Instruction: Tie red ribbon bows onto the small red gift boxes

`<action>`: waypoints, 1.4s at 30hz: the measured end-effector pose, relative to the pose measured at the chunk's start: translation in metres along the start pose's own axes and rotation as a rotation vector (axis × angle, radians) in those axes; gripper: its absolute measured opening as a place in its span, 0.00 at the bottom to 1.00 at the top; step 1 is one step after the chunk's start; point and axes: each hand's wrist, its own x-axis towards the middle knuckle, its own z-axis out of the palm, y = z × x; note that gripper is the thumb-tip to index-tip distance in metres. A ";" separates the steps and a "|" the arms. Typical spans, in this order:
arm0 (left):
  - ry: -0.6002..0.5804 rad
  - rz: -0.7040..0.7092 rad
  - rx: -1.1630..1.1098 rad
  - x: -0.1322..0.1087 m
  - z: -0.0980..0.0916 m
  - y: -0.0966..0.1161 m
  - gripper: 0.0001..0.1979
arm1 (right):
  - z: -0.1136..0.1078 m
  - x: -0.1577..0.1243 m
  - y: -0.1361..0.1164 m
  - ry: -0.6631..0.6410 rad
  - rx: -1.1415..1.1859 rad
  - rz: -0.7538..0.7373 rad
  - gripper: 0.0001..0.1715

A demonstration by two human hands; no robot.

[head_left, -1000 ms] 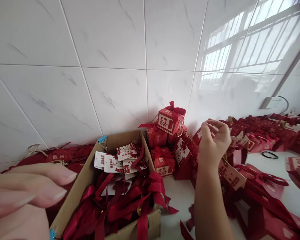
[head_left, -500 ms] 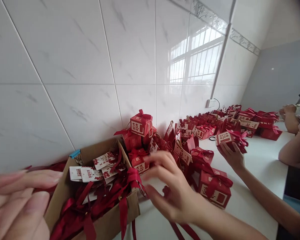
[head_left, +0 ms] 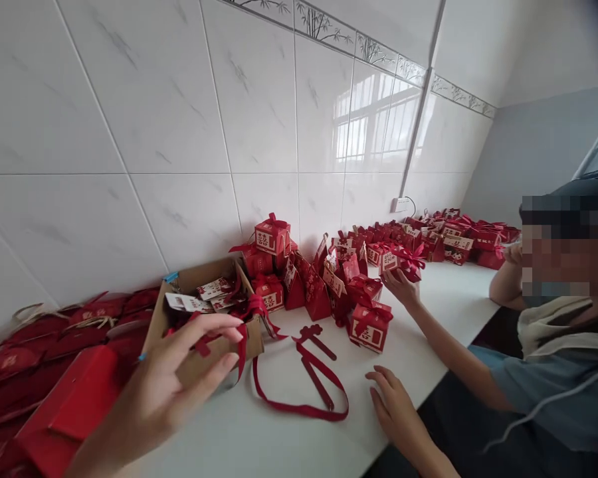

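My left hand point(head_left: 187, 372) is in front of the cardboard carton point(head_left: 154, 318), thumb and index finger apart. Beside those fingertips a red ribbon hangs over the carton's edge. White printed tags point(head_left: 215, 289) and red ribbons fill the carton. Above the white table's near edge is my right hand point(head_left: 396, 405), fingers spread and nothing in them. Between my hands, a long red ribbon point(head_left: 299, 410) curves on the table beside a dark red flower-topped strip point(head_left: 316, 340). A red gift box with a bow point(head_left: 371, 326) stands beyond my right hand.
At right, a person in blue point(head_left: 558, 398) holds a red gift box point(head_left: 401, 262) over the table point(head_left: 458, 289). Rows of red boxes point(head_left: 316, 292) line the tiled wall. Red packages point(head_left: 17, 358) and a plain red box point(head_left: 74, 398) lie at left.
The view has shifted, bringing more of the person into sight. My left hand has come in front of the carton. My right hand has drawn back from it toward the table's near edge.
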 end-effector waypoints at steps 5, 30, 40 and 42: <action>-0.431 -0.321 0.251 -0.077 0.006 -0.002 0.15 | 0.014 0.015 -0.019 -0.060 -0.127 -0.025 0.20; -0.014 -0.582 0.680 -0.243 0.034 -0.075 0.22 | 0.022 0.012 -0.001 -0.116 -0.087 -0.104 0.22; -0.019 -0.564 0.662 -0.247 0.032 -0.073 0.21 | 0.023 0.016 0.006 -0.127 -0.038 -0.107 0.22; -0.044 -0.530 0.651 -0.248 0.033 -0.069 0.19 | 0.024 0.017 0.007 -0.128 -0.043 -0.096 0.22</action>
